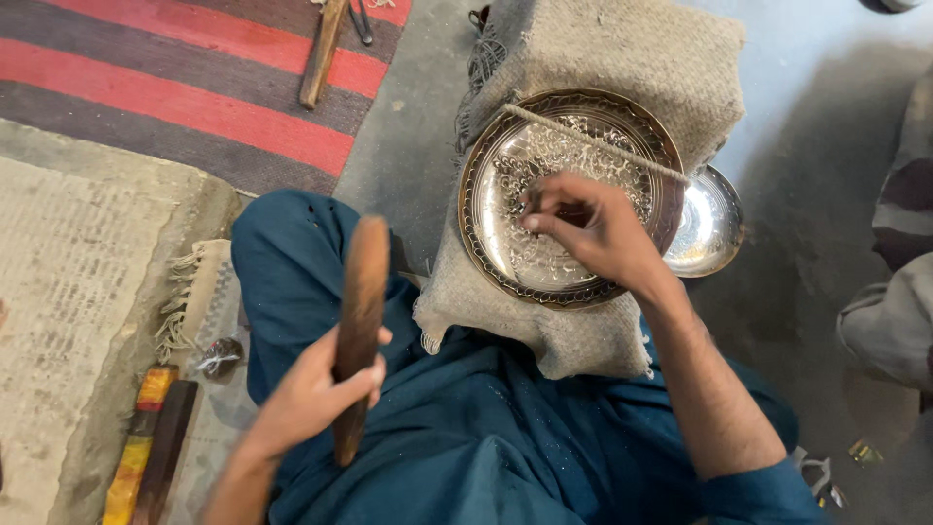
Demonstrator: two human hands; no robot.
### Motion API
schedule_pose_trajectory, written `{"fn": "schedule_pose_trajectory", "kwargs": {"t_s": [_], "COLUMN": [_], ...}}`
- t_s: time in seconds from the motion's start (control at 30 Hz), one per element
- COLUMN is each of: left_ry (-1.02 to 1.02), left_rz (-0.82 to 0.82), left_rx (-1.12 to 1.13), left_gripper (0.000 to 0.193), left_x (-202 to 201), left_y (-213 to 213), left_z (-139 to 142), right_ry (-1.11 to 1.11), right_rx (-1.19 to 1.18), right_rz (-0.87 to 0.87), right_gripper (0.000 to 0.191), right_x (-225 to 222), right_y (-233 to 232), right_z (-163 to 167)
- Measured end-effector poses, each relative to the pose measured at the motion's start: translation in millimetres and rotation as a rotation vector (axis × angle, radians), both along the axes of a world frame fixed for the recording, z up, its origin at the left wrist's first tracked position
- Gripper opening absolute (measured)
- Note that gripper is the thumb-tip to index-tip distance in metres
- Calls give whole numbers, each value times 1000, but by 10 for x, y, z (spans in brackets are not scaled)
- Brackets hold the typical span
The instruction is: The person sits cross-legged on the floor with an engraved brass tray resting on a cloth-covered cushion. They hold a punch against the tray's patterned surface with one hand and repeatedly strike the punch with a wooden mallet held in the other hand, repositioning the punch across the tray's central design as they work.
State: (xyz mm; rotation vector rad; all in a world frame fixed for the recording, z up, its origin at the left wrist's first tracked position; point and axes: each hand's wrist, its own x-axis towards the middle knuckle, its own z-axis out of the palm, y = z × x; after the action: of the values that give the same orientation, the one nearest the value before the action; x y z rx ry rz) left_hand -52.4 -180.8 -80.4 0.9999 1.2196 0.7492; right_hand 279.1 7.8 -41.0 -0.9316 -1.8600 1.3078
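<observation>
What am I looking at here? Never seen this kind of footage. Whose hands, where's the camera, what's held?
This is one view from a camera worn on a person's head, looking down at their own lap and two bare hands; there is no machine. The person sits on the floor in dark blue clothing. The left hand grips a long brown wooden stick, raised over the knee. The right hand pinches a small thin tool, mostly hidden by the fingers, against a round engraved metal plate. The plate lies on a coarse grey cloth pad, with a cord across it. A smaller plain metal dish sits beside it. A red striped rug lies further off.
</observation>
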Motion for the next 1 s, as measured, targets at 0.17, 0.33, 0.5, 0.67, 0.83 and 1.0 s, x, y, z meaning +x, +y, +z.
{"fn": "schedule_pose_trajectory", "kwargs": {"t_s": [0.17,0.33,0.5,0.67,0.83,1.0], "left_ry": [283,336,489,623,584,766], "left_rz": [247,209,180,135,149,111], "left_rx": [98,407,469,638,797,788], "left_gripper": [39,59,63,70,80,84], "left_x": [476,581,592,572,589,557], "left_y": [220,412,612,759,831,881], "left_z": [4,163,313,407,461,461], "right_ry": [-280,-185,-227,-266,-267,-257], "right_rx": [169,231,349,350,370,372], "right_rz": [-25,31,16,9,-12,-35], "right_gripper": [20,39,39,40,40,39], "right_x": [-29,-17,-3,0,-9,-26], "right_y": [-3,30,40,69,47,28], "right_z": [29,14,-58,-81,-79,-77]}}
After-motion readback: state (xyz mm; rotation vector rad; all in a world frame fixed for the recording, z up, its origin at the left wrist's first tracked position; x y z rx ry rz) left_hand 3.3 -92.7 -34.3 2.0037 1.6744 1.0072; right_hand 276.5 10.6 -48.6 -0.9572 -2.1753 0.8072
